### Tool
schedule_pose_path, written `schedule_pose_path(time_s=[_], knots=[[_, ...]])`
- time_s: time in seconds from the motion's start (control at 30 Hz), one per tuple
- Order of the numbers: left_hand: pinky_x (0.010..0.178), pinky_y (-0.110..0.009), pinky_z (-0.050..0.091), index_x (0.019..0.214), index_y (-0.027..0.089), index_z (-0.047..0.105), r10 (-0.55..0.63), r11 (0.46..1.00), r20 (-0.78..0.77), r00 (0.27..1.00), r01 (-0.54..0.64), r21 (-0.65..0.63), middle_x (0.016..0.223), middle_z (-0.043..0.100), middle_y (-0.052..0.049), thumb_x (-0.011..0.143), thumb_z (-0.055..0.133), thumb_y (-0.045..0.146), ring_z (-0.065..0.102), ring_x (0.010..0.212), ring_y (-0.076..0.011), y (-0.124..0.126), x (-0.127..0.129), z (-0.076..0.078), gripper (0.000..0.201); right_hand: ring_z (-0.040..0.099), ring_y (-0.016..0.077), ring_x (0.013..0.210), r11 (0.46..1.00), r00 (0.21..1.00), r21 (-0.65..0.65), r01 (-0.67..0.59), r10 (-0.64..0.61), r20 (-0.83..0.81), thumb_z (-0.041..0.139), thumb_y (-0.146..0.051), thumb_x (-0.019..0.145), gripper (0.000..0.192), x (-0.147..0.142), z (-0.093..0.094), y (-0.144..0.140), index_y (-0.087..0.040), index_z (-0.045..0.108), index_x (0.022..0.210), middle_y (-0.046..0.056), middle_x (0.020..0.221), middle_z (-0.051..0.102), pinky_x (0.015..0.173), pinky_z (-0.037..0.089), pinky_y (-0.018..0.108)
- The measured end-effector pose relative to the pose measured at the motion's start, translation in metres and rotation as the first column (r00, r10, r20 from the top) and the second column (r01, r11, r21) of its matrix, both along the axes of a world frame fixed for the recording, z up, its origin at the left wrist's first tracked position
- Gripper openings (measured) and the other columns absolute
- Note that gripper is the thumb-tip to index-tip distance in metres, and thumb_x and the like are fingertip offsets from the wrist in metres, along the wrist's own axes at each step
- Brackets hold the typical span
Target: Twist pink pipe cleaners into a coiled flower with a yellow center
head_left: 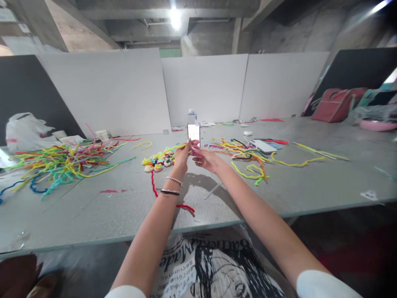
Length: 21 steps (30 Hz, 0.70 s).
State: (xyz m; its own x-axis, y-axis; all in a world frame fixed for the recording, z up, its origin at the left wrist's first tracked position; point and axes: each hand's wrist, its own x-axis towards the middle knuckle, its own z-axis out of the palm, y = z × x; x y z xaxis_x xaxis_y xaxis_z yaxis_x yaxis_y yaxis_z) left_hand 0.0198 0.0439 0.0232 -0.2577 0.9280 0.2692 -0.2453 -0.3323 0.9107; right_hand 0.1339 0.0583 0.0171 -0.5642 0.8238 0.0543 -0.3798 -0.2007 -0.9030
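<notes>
Both my arms reach out over the grey table. My left hand, with two bracelets on its wrist, pinches a yellow pipe cleaner that runs off to the left. My right hand meets it at the fingertips and touches the same spot. Just behind the fingers a phone with a lit screen stands upright. A cluster of small fuzzy pipe-cleaner flowers lies to the left of my left hand. A red pipe cleaner curls on the table under my left forearm.
A big tangle of coloured pipe cleaners covers the left of the table, a smaller yellow and orange pile the right. A second phone lies flat there. A white plastic bag sits far left, a red bag far right. White boards stand behind.
</notes>
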Motion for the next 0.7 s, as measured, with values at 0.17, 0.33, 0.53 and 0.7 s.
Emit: schedule_pose_path(time_s=[0.17,0.33,0.53,0.7], knots=[[0.070,-0.023,0.049,0.090,0.015,0.067,-0.106,0.994,0.124,0.987,0.105,0.018,0.099,0.069,-0.009,0.073,0.066,0.044,0.065,0.082,-0.0137,-0.001,0.001,-0.001,0.034,0.046,0.0060,0.052,0.996,0.996,-0.040,-0.076,0.075,-0.039,0.075,-0.029,0.066,0.020,0.001,0.001,-0.001,-0.020,0.059,0.075,-0.004,0.065,0.059,0.053,0.037,0.021],[0.072,-0.024,0.049,0.085,0.014,0.069,0.042,0.999,0.039,0.998,-0.043,0.028,0.094,0.071,-0.008,0.072,0.065,0.046,0.064,0.084,-0.0154,0.005,0.000,-0.004,0.034,0.052,0.0095,0.058,0.991,0.982,0.058,0.119,-0.126,0.138,0.066,-0.045,0.073,0.028,-0.004,0.001,-0.003,-0.021,0.055,0.083,-0.001,0.072,0.060,0.056,0.039,0.023],[0.077,-0.026,0.048,0.082,0.014,0.070,0.271,0.961,-0.013,0.962,-0.270,0.063,0.088,0.072,-0.008,0.072,0.063,0.046,0.065,0.087,-0.0183,0.015,-0.008,-0.009,0.034,0.054,0.0132,0.076,0.781,0.797,0.446,0.438,-0.567,0.209,0.067,-0.051,0.065,0.034,-0.009,-0.004,0.002,-0.021,0.056,0.078,0.000,0.082,0.061,0.061,0.039,0.023],[0.075,-0.027,0.049,0.082,0.014,0.070,0.239,0.970,-0.002,0.971,-0.238,0.038,0.089,0.072,-0.009,0.070,0.065,0.044,0.065,0.085,-0.0184,0.014,-0.007,-0.008,0.033,0.055,0.0154,0.076,0.740,0.792,0.615,0.272,-0.535,0.293,0.065,-0.046,0.069,0.027,-0.011,-0.008,0.009,-0.021,0.064,0.077,0.001,0.078,0.063,0.070,0.040,0.027]])
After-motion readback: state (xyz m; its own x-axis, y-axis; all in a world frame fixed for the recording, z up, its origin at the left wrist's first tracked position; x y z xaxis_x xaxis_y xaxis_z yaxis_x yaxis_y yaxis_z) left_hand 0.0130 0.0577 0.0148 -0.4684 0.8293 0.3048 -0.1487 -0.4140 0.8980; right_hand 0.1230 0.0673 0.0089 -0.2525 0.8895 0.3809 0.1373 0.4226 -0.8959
